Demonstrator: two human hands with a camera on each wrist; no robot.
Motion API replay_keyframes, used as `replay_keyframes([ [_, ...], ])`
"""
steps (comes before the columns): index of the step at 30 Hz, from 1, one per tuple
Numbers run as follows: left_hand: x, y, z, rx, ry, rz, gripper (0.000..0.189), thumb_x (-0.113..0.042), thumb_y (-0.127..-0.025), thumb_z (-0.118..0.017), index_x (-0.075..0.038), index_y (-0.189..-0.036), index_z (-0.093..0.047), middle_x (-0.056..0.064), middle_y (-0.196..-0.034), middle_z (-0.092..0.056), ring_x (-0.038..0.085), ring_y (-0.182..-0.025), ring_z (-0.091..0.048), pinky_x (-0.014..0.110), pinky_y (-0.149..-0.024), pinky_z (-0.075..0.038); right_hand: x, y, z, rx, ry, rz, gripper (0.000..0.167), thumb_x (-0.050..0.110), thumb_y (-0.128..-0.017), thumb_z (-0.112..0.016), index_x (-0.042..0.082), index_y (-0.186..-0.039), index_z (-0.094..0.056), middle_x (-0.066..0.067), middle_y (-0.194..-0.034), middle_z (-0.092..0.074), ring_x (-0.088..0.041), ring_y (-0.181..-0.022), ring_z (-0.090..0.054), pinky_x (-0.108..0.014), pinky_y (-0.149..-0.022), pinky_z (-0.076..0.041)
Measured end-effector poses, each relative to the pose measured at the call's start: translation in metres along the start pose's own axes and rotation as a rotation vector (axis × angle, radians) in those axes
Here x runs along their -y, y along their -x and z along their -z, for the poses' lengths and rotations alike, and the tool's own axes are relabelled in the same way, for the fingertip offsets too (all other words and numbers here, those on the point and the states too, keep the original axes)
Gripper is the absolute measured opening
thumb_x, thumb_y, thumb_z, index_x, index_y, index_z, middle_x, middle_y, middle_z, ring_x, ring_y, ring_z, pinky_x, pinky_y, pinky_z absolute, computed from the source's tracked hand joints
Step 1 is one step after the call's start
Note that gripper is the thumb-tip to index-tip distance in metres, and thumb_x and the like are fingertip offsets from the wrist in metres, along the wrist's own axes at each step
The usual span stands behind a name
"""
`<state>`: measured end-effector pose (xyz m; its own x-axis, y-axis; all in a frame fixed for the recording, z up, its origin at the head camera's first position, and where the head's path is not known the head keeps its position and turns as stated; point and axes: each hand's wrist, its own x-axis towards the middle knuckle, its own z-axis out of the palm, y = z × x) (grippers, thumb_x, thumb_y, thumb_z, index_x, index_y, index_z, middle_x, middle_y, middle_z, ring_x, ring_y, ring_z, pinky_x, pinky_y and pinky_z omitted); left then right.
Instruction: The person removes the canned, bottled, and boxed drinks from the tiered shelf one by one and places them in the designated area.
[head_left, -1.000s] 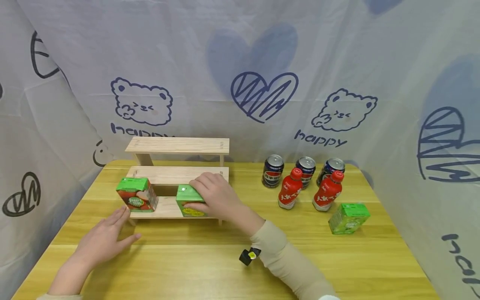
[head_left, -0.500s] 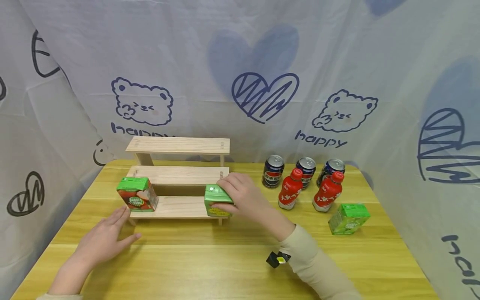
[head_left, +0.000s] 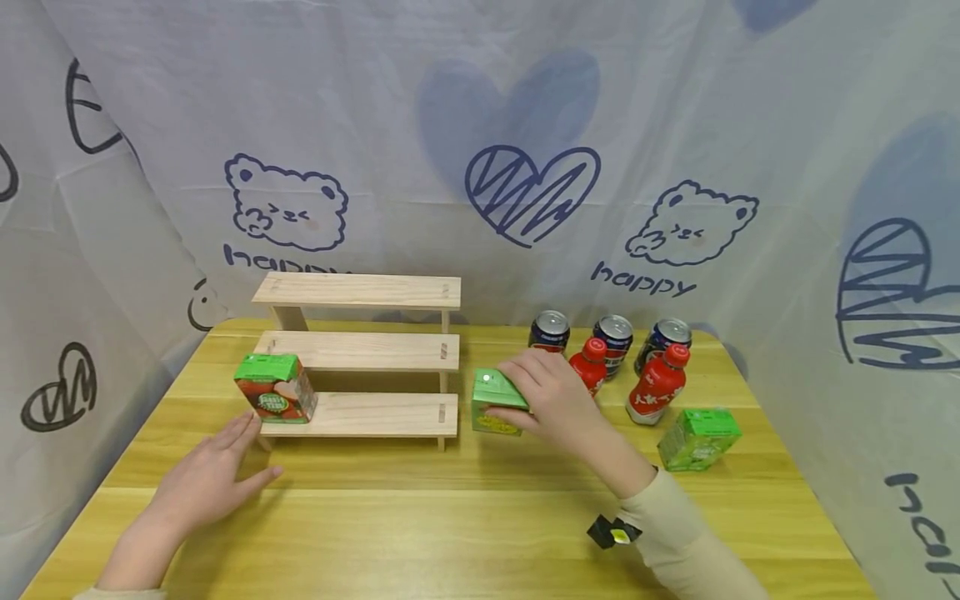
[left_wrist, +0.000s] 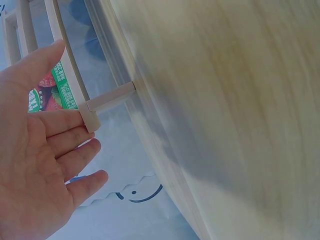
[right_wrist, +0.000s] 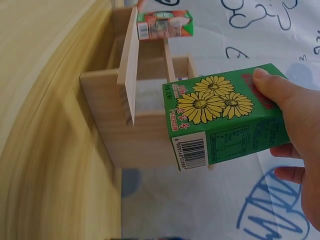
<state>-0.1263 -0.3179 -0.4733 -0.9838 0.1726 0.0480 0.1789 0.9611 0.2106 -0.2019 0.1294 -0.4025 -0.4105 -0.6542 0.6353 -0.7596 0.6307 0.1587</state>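
Observation:
My right hand (head_left: pixel 551 400) grips a green drink carton (right_wrist: pixel 225 112) with yellow flowers printed on it, thumb on one face and fingers on the other. In the head view the carton is just right of the wooden three-tier shelf (head_left: pixel 375 414); the right wrist view shows it held above the table. A red-and-green drink carton (head_left: pixel 273 392) with fruit pictures stands on the left end of the lowest tier. My left hand (head_left: pixel 206 475) has its fingers extended, fingertips touching the shelf's front left corner, as the left wrist view (left_wrist: pixel 50 145) also shows.
At the back right are several dark blue cans (head_left: pixel 613 337), with two red bottles (head_left: pixel 658 383) in front, one partly hidden by my right hand. A light green carton (head_left: pixel 699 439) stands right of them on the wooden table (head_left: pixel 420 533). A patterned cloth (head_left: pixel 390 117) hangs behind.
My right hand has moved right with the flower-printed carton, from over the lowest tier to past the shelf's right end. The left hand and shelf have stayed put.

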Motion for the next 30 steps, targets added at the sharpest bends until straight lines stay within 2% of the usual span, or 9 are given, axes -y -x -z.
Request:
replay_keyframes([
  [6, -0.001, 0.0, 0.0, -0.003, -0.005, -0.001, 0.092, -0.06, -0.089, -0.058, 0.009, -0.146, -0.035, 0.033, -0.15, -0.034, 0.049, -0.137, -0.036, 0.067, -0.111, -0.031, -0.011, 0.019, 0.008, -0.044, 0.009, -0.028, 0.055, 0.057, -0.088, -0.062, 0.008, -0.114, -0.065, -0.005, -0.108, -0.067, -0.024, -0.103, -0.059, -0.04, -0.089, -0.052],
  [12, -0.002, 0.002, -0.001, -0.015, -0.014, -0.008, 0.091, -0.058, -0.089, -0.06, 0.01, -0.145, -0.036, 0.033, -0.15, -0.034, 0.049, -0.136, -0.037, 0.066, -0.11, -0.032, -0.02, 0.038, 0.021, -0.037, -0.015, -0.059, 0.059, 0.06, -0.093, -0.051, 0.006, -0.113, -0.065, -0.007, -0.107, -0.066, -0.025, -0.101, -0.058, -0.042, -0.088, -0.051],
  [24, 0.0, 0.002, 0.0, -0.029, -0.009, -0.015, 0.091, -0.058, -0.089, -0.06, 0.01, -0.145, -0.036, 0.033, -0.15, -0.034, 0.051, -0.135, -0.037, 0.067, -0.11, -0.032, -0.038, 0.077, 0.036, -0.048, 0.04, -0.118, 0.066, 0.064, -0.095, -0.042, 0.003, -0.11, -0.065, -0.009, -0.102, -0.066, -0.028, -0.097, -0.059, -0.043, -0.083, -0.052],
  [30, 0.0, 0.002, -0.001, -0.024, -0.011, -0.013, 0.091, -0.058, -0.089, -0.059, 0.01, -0.145, -0.036, 0.033, -0.15, -0.034, 0.051, -0.135, -0.037, 0.067, -0.11, -0.032, -0.047, 0.097, 0.041, 0.002, 0.038, -0.149, 0.069, 0.064, -0.095, -0.04, 0.003, -0.112, -0.065, -0.008, -0.102, -0.064, -0.026, -0.096, -0.057, -0.042, -0.084, -0.05],
])
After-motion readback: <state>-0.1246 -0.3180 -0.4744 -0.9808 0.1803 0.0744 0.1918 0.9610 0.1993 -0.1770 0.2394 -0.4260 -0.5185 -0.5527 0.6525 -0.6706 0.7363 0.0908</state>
